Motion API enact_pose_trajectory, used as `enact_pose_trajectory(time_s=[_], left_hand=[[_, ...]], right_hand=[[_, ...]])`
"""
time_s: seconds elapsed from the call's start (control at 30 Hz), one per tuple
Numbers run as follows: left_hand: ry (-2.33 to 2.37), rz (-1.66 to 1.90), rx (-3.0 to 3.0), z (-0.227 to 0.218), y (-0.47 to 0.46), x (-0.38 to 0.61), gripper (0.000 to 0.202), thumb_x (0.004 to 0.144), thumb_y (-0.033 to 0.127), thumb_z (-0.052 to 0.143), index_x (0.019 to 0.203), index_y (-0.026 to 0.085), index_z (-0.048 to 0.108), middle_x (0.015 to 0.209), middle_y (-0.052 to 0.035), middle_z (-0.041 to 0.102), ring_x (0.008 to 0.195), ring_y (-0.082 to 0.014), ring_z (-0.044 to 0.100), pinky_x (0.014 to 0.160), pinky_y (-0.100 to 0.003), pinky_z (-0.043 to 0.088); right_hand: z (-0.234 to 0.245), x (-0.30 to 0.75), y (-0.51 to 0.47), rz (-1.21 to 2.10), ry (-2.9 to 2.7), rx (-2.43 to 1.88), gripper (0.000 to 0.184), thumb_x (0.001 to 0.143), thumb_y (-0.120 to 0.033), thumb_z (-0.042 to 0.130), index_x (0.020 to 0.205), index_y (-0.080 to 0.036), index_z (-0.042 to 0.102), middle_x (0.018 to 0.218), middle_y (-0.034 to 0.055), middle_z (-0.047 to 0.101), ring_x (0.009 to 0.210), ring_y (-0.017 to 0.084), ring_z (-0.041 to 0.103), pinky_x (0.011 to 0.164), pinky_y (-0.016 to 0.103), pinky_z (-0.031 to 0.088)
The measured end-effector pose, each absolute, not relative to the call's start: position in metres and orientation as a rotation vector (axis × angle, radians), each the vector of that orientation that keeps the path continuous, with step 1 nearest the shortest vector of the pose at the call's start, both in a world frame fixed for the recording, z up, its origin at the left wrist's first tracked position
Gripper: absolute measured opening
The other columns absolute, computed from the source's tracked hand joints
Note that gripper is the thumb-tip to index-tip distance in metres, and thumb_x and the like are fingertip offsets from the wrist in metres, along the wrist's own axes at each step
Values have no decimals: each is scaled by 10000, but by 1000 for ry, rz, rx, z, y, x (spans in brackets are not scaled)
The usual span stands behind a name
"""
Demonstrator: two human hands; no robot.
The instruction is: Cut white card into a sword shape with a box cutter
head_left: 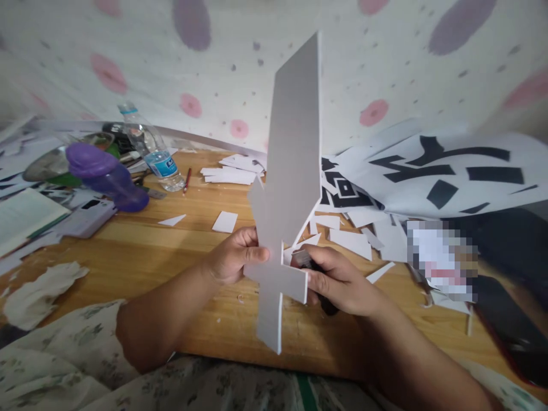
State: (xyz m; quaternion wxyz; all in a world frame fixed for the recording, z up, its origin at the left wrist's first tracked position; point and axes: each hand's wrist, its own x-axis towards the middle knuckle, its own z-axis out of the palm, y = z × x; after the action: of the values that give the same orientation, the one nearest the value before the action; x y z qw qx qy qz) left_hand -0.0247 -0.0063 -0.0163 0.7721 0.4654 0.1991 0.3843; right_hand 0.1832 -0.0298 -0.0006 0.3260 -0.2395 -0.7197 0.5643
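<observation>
A white foam board cutout [293, 154] stands upright before me, broad at the top, with short side arms and a narrow tail below. My left hand [237, 257] grips its left edge, thumb lying on the face and fingers behind. On the other side, my right hand [336, 279] is closed around a dark-handled utility knife [305, 260], its metal tip close to the notch in the board. The fingers of that hand also touch the cutout's right side arm. The board hides part of the table behind it.
White offcuts [351, 242] lie right of centre, a stack of strips [233, 169] behind. Leftward are a purple bottle [107, 174], a water bottle [156, 154], a pencil [187, 181] and crumpled tissue [40, 294]. A black-printed sheet [454, 171] curls at right, near a dark phone [509, 325].
</observation>
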Motion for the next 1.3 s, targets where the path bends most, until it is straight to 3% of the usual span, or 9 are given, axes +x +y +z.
enact_pose_trajectory(time_s=[0.1,0.27,0.43,0.63,0.73,0.83,1.3], left_hand=[[468,901,921,-16,-9,-22,302,636,361,849,833,163,734,713,-38,728,562,-127,642,520,-200,482],[466,936,831,-12,-15,-16,242,635,296,852,790,150,737,665,-26,721,522,-107,619,480,-173,455],[493,975,768,-7,-20,-13,239,642,277,852,812,149,743,687,-34,735,563,-117,642,511,-181,475],[478,964,728,-6,-23,-10,221,647,282,854,803,161,753,681,-23,730,551,-102,627,495,-169,461],[469,958,726,-6,-25,-8,224,657,294,847,808,156,755,681,-24,725,553,-98,620,497,-166,456],[452,939,735,-6,-27,-7,233,669,301,839,828,152,758,695,-30,725,579,-99,624,514,-163,459],[418,846,752,-7,-29,-7,241,713,335,805,876,164,756,705,-23,695,599,-90,613,552,-159,460]], right_hand=[[5,187,-30,1082,-1955,-756,240,932,-397,526,829,-181,542,683,-20,513,596,105,508,531,224,433],[6,187,-30,604,-2096,-889,102,939,-209,434,927,-196,534,709,5,584,601,128,534,555,249,428],[-6,184,-25,231,-2182,-852,173,853,-121,475,1000,-194,529,774,35,616,636,157,574,544,257,445],[-10,177,-23,54,-2172,-917,171,873,-155,471,1023,-176,552,748,35,625,606,164,586,528,255,441],[-10,172,-22,-22,-2143,-994,108,919,-190,457,909,-187,564,688,15,600,554,144,549,501,236,403],[-11,170,-21,-94,-2119,-1057,158,931,-222,441,804,-199,532,638,-4,554,503,127,489,468,229,351],[-8,167,-22,-75,-2159,-1189,202,894,-228,413,706,-208,484,606,1,550,491,122,483,456,218,326]])
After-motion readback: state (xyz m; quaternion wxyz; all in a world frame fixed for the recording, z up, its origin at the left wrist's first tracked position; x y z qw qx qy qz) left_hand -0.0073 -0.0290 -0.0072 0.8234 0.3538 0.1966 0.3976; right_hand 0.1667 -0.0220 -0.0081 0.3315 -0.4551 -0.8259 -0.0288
